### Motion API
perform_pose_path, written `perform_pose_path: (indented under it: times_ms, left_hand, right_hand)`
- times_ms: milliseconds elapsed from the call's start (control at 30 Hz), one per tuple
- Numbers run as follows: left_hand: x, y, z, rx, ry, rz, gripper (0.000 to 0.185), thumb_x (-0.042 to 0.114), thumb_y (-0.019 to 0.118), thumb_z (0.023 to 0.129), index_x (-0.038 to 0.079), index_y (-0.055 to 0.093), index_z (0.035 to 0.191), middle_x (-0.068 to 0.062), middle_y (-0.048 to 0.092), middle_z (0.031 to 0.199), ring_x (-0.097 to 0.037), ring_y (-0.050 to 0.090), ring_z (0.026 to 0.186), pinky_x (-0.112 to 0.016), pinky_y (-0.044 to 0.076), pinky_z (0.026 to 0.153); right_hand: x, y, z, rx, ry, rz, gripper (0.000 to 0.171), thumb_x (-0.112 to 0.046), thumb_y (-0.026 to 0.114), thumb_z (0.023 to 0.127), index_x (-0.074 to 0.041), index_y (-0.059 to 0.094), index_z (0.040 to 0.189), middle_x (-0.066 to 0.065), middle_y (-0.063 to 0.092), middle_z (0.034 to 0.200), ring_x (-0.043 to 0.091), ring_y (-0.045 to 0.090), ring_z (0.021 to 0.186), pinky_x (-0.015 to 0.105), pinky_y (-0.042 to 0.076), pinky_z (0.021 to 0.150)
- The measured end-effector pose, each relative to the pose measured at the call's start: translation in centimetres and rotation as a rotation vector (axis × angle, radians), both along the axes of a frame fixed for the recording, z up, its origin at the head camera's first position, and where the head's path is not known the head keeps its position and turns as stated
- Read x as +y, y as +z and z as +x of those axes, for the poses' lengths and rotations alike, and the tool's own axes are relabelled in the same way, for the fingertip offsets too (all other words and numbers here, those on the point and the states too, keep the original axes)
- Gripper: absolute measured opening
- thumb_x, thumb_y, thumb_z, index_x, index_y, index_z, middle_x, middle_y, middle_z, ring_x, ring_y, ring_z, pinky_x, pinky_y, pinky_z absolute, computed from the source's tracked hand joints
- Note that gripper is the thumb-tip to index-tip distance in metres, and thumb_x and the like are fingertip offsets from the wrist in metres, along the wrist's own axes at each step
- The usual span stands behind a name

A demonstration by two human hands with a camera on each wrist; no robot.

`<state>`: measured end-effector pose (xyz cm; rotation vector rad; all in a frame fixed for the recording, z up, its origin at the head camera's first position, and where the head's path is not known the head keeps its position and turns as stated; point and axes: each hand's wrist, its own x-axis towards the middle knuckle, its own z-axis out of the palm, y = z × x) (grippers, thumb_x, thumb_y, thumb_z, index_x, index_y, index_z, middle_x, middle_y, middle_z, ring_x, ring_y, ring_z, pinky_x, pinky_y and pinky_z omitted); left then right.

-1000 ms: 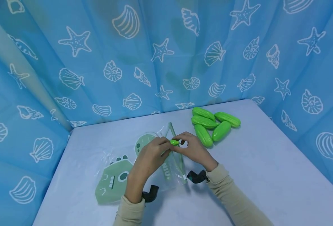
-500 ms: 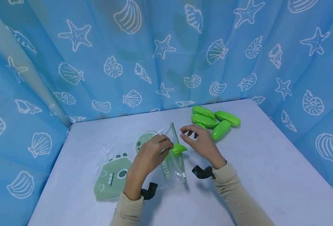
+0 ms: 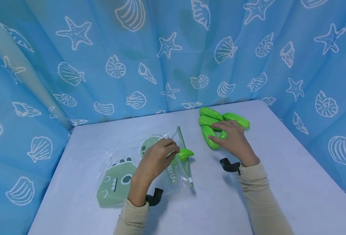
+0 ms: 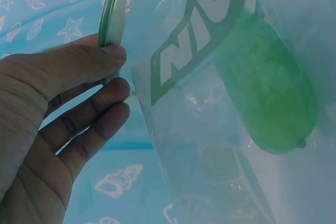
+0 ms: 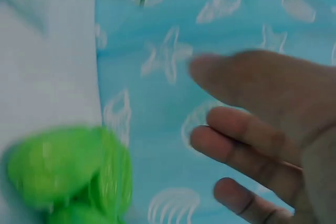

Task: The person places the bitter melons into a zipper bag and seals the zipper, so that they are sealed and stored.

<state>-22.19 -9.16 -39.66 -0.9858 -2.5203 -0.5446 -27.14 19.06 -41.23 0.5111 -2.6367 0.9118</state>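
My left hand (image 3: 173,148) pinches the green zip rim (image 4: 112,22) of a clear plastic bag (image 3: 117,182) printed with a green dinosaur, and holds its mouth up off the table. A bright green toy cucumber (image 3: 186,153) lies in the bag mouth, and in the left wrist view this cucumber (image 4: 268,93) shows through the plastic. My right hand (image 3: 217,132) is spread over a pile of several green toy cucumbers (image 3: 211,113) at the back right. Its fingers (image 5: 247,142) are straight and grip nothing. The nearest cucumber (image 3: 207,135) lies under its fingertips.
The bag lies on a pale blue table (image 3: 278,169). Blue curtains with white shells and starfish (image 3: 167,45) close in the back and both sides. Black wrist camera mounts (image 3: 228,164) sit at both cuffs.
My right hand let go of the cucumber at the bag mouth and moved back and right to the pile. The cucumber stays in the bag. My left hand kept its hold on the rim.
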Motion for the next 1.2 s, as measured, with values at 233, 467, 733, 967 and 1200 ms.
perform_pose_path:
  times_ms: [233, 467, 733, 967, 1200]
  left_hand:
    - [-0.1, -0.2, 0.0, -0.007, 0.003, 0.006, 0.016, 0.007, 0.074, 0.076, 0.016, 0.071, 0.089, 0.007, 0.062, 0.093, -0.007, 0.055, 0.086, -0.019, 0.049, 0.072]
    - [-0.2, -0.5, 0.0, -0.004, -0.006, 0.010, 0.014, 0.007, 0.073, 0.077, 0.015, 0.071, 0.088, 0.006, 0.062, 0.092, -0.008, 0.055, 0.085, -0.020, 0.049, 0.071]
    - [-0.1, -0.3, -0.1, 0.009, -0.025, 0.000, 0.013, 0.007, 0.073, 0.078, 0.015, 0.070, 0.088, 0.006, 0.061, 0.092, -0.007, 0.054, 0.084, -0.019, 0.048, 0.070]
    - [-0.2, -0.2, -0.1, 0.005, -0.019, 0.002, 0.012, 0.008, 0.073, 0.078, 0.014, 0.071, 0.088, 0.005, 0.061, 0.092, -0.008, 0.054, 0.084, -0.019, 0.048, 0.071]
    - [-0.3, -0.2, -0.1, -0.001, -0.008, 0.002, 0.013, 0.008, 0.073, 0.078, 0.015, 0.071, 0.089, 0.007, 0.061, 0.092, -0.007, 0.054, 0.085, -0.018, 0.048, 0.071]
  right_hand:
    - [1.8, -1.1, -0.8, -0.254, -0.064, 0.178, 0.062, -0.035, 0.077, 0.073, -0.009, 0.056, 0.125, 0.018, 0.048, 0.131, 0.041, 0.032, 0.115, 0.058, 0.021, 0.084]
    - [2.5, -2.4, -1.1, -0.321, -0.055, 0.224, 0.058, -0.029, 0.079, 0.071, -0.009, 0.059, 0.122, 0.017, 0.051, 0.128, 0.040, 0.033, 0.113, 0.051, 0.024, 0.075]
    - [2.8, -3.2, -1.3, -0.319, -0.045, 0.203, 0.049, -0.019, 0.075, 0.075, -0.009, 0.060, 0.120, 0.018, 0.049, 0.128, 0.041, 0.032, 0.114, 0.052, 0.024, 0.080]
    - [2.6, -3.5, -1.6, -0.294, -0.036, 0.169, 0.046, -0.016, 0.075, 0.074, -0.010, 0.062, 0.117, 0.019, 0.050, 0.127, 0.040, 0.033, 0.113, 0.053, 0.023, 0.083]
    - [2.0, -3.9, -1.8, -0.268, -0.007, 0.171, 0.050, -0.016, 0.076, 0.074, -0.008, 0.060, 0.120, 0.018, 0.053, 0.125, 0.039, 0.035, 0.111, 0.051, 0.024, 0.081]
